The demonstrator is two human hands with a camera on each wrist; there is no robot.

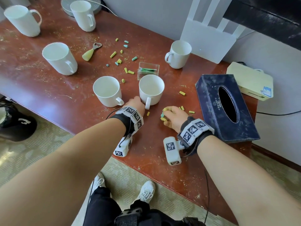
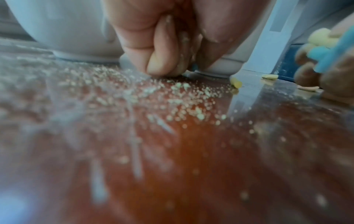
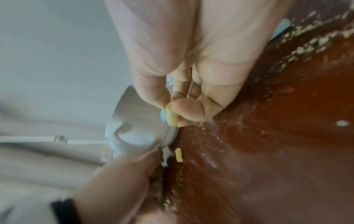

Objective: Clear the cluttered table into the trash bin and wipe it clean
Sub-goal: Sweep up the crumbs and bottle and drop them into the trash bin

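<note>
Curled around several yellow and blue pieces (image 1: 163, 117), the right hand (image 1: 175, 117) rested on the dusty red-brown table (image 1: 48, 88). Near it, the left hand (image 1: 136, 103) pinched downward between two white mugs (image 1: 151, 89), its catch unclear. More pieces (image 1: 120, 60) lay far across, under a grey wall (image 1: 146, 12).

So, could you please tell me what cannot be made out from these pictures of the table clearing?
- Trash bin: in no view.
- Left hand fingertips: in the head view, hidden behind the hand between two mugs; the left wrist view is too blurred to show whether they hold a piece.
- How many pieces the right hand holds: its curled fingers hide most of them.
- Tissue box contents: opening dark.
</note>
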